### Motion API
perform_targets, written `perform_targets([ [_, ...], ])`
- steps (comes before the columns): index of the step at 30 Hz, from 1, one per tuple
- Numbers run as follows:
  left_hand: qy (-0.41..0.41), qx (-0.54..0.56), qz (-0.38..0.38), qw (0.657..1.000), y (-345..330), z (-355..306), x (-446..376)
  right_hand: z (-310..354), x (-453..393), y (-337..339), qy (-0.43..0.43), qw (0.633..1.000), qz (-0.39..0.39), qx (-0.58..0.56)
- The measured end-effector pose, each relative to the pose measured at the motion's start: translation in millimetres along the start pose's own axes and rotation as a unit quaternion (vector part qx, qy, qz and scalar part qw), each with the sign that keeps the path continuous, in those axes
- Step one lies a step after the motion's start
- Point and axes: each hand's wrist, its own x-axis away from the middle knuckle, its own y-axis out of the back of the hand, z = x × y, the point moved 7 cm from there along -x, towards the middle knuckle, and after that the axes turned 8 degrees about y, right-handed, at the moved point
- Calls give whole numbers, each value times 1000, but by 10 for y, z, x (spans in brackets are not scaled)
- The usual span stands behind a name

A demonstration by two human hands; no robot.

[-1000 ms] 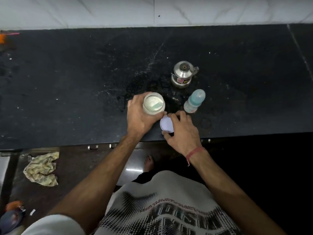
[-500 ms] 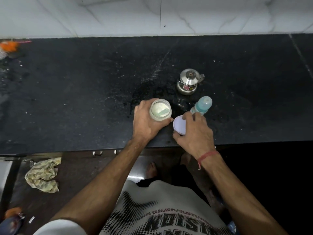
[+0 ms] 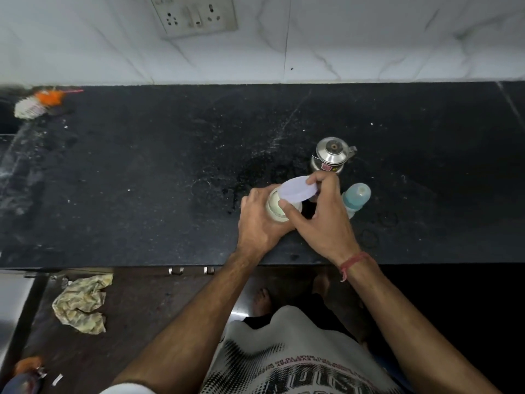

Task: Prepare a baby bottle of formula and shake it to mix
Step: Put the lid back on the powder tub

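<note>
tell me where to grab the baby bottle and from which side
Grip the baby bottle round its clear body below the blue cap, coming from its right: it leans, the right hand crowds its left, and the steel pot stands behind it.

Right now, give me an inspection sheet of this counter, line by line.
Surface: black counter, speckled with white specks, wet marks near the middle.
Job's things: open jar of pale powder; lid held tilted over it; capped bottle upright at right; steel pot behind.
Clutter: orange-and-white scrubber at far left.
Hands: left hand grips the jar; right hand pinches the lid.
Cables: nothing seen.
Surroundings: wall socket on white tile; rag on the floor.
</note>
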Motion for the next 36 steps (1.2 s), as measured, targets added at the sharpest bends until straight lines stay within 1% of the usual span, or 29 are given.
perform_targets([
  [3, 25, -8, 6, 1000, -42, 61, 1, -3, -17, -104, 42, 997, 14, 57],
  [5, 27, -3, 9, 1000, -56, 97, -13, -22, -20, -178, 61, 992, 40, 103],
  [7, 25, -2, 12, 1000, -71, 122, -26, -73, -21, -230, 54, 988, 68, 127],
  [12, 30, -10, 9, 999, -73, 120, -26, -108, -63, -279, 52, 982, 125, 128],
  [15, 33, 2, 16, 999, -79, 137, -31, -112, -67, -306, 67, 969, 160, 178],
  [18, 42, 13, 27, 999, -96, 152, -32, -135, -55, -345, 72, 955, 179, 227],
  [22, 40, 15, 24, 999, -95, 190, -41, -112, -100, -378, 57, 945, 177, 269],
  [26, 45, 21, 26, 998, -104, 217, -65, -82, -164, -392, 46, 922, 160, 349],
  [31, 44, 18, 33, 998, -110, 204, -71, -79, -164, -377, 50, 913, 162, 372],
  [36, 40, 32, 34, 998, -110, 202, -76, -31, -256, -424, 53, 879, 177, 439],
])
